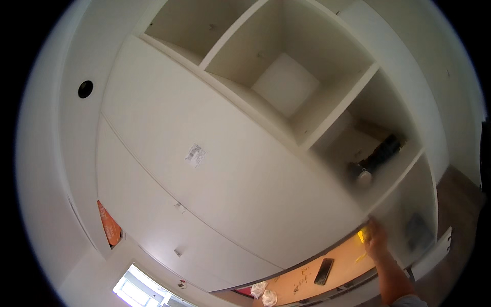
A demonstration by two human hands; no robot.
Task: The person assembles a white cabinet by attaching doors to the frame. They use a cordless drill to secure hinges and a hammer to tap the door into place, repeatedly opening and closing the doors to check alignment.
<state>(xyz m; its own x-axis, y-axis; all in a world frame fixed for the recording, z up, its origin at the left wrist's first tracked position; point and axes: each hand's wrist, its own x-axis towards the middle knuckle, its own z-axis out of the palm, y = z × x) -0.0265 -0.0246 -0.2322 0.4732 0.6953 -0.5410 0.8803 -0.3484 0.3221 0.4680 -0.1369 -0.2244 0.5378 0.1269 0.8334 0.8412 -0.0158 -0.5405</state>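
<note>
1. The right hand (377, 236) is reaching up from the lower right edge of the head view to the lower corner of a white cabinet door (215, 153), where a small yellow object (362, 236) is showing just beside the fingers.
2. The fingers are resting against the door's lower edge, touching or nearly touching the yellow object; the blur is making it impossible to tell whether they are grasping it or only pressing on the door.
3. The left hand is not appearing in the view.
4. The yellow object is sitting at the door's bottom corner, above an orange-brown worktop (337, 263). It is looking small, and so probably light; its stiffness cannot be told, and pinching it between fingertips by its free edge seems the likeliest hold.
5. The door is looking like a broad, stiff, smooth panel, best handled at that lower edge, since no handle is showing.
6. A black phone (324, 271) is lying on the worktop, with crumpled white wrappers (264, 293) near its left end.
7. Open white shelf compartments (286, 66) are rising beside the door; one is holding a dark cylindrical thing (376, 158).
</note>
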